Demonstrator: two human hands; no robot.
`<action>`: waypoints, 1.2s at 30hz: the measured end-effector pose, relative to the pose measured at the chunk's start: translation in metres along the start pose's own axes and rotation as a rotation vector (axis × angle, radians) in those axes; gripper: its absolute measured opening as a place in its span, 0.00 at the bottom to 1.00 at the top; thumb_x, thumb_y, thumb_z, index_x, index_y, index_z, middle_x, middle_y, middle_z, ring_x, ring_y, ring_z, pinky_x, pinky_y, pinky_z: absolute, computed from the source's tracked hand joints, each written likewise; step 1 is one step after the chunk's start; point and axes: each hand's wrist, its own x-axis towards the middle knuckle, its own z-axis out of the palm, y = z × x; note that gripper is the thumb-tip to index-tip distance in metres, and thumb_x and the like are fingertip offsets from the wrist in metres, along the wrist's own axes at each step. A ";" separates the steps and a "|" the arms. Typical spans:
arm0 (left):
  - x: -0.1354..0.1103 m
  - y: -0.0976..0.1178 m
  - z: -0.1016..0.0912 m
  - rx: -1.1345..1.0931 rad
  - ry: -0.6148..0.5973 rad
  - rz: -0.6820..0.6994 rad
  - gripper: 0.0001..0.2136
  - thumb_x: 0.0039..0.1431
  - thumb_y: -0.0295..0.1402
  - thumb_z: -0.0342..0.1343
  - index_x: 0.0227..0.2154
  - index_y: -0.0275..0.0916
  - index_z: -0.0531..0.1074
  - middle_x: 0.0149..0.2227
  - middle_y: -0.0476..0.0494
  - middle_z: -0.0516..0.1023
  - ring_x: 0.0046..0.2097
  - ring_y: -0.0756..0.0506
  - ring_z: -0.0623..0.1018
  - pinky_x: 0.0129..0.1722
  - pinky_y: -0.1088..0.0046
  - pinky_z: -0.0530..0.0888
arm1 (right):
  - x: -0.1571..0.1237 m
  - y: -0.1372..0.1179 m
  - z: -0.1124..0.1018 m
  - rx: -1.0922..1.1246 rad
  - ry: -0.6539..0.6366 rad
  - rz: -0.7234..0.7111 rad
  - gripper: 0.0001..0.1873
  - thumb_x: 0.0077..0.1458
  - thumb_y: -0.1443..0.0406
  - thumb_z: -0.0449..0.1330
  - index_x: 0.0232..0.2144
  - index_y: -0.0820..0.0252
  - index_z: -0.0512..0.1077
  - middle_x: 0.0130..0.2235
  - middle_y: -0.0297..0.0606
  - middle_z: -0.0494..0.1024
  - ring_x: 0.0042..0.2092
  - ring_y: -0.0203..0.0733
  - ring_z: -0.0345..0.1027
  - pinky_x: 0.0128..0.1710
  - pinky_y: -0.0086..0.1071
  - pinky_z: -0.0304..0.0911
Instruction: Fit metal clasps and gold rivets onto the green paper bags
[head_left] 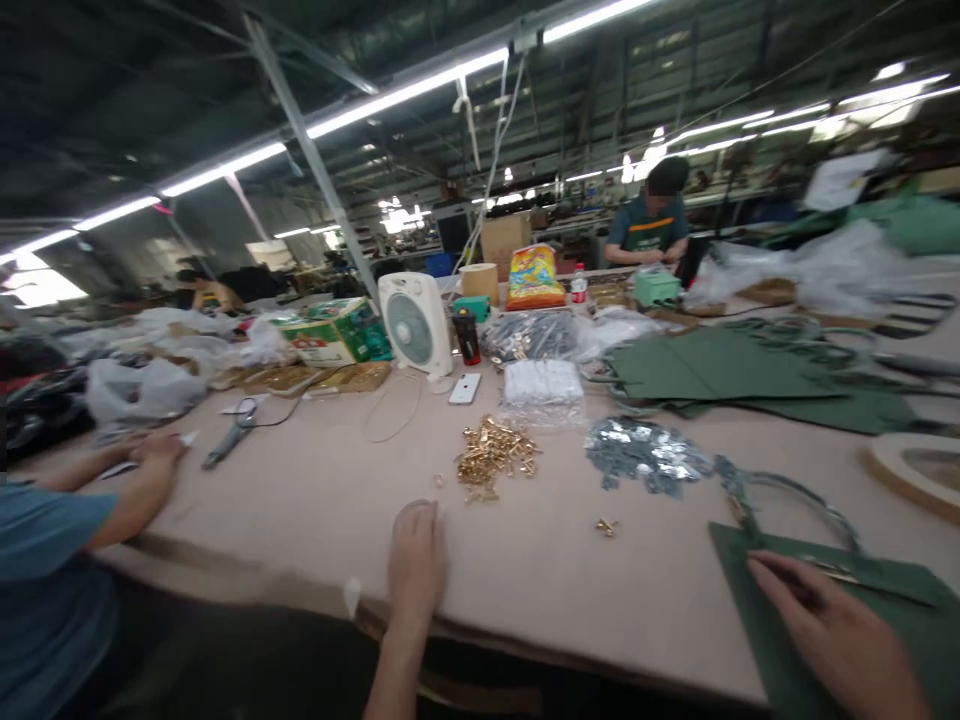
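Touching flat green bag (911,620): right hand (832,620); left hand (418,555) near gold-toned fittings (491,460).

Landmark: gold pile (491,455) on the table (540,590). Left hand (418,555) nearer than the pile, slightly left of it; table contact unclear. Right hand (836,620) on the green bag (911,595), near right of the pile. Silver bits (645,455) right of the pile; phone (465,388) behind it; fan (415,325) farther behind, leftward.
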 end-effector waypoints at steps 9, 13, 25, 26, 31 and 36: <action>-0.037 0.132 0.018 -0.526 -0.087 0.241 0.13 0.72 0.33 0.50 0.56 0.45 0.71 0.52 0.40 0.78 0.55 0.39 0.78 0.54 0.57 0.79 | -0.006 -0.043 -0.002 0.360 -0.156 0.048 0.22 0.58 0.48 0.62 0.41 0.58 0.81 0.39 0.43 0.84 0.41 0.50 0.77 0.42 0.37 0.72; -0.027 0.217 0.035 -0.719 -0.181 0.416 0.12 0.72 0.30 0.51 0.54 0.43 0.73 0.50 0.39 0.79 0.54 0.42 0.78 0.55 0.62 0.78 | -0.009 -0.053 0.004 0.514 -0.227 -0.009 0.21 0.58 0.50 0.64 0.44 0.60 0.80 0.40 0.44 0.83 0.42 0.50 0.77 0.43 0.37 0.72; -0.020 0.274 0.081 -0.671 -0.204 0.615 0.15 0.73 0.33 0.49 0.58 0.40 0.71 0.46 0.38 0.80 0.48 0.41 0.79 0.50 0.60 0.79 | -0.016 -0.042 -0.003 0.607 -0.267 -0.079 0.22 0.59 0.55 0.66 0.53 0.57 0.74 0.51 0.46 0.79 0.50 0.51 0.75 0.53 0.42 0.72; -0.020 0.273 0.080 -0.664 -0.196 0.612 0.15 0.73 0.33 0.49 0.58 0.41 0.71 0.46 0.38 0.80 0.48 0.41 0.79 0.50 0.60 0.79 | -0.016 -0.043 -0.001 0.590 -0.274 -0.083 0.23 0.60 0.55 0.66 0.53 0.57 0.74 0.51 0.46 0.79 0.49 0.50 0.75 0.52 0.41 0.72; -0.019 0.274 0.075 -0.653 -0.225 0.635 0.14 0.74 0.32 0.49 0.57 0.40 0.72 0.46 0.37 0.80 0.49 0.41 0.79 0.50 0.60 0.79 | -0.014 -0.047 0.003 0.521 -0.297 -0.119 0.18 0.62 0.54 0.65 0.49 0.58 0.77 0.44 0.42 0.81 0.44 0.47 0.76 0.46 0.36 0.71; -0.021 0.278 0.077 -0.653 -0.282 0.678 0.16 0.72 0.29 0.48 0.58 0.39 0.71 0.47 0.36 0.79 0.50 0.41 0.78 0.52 0.59 0.79 | -0.014 -0.051 -0.001 0.492 -0.268 -0.193 0.10 0.64 0.57 0.63 0.39 0.55 0.80 0.38 0.39 0.81 0.41 0.45 0.75 0.44 0.34 0.69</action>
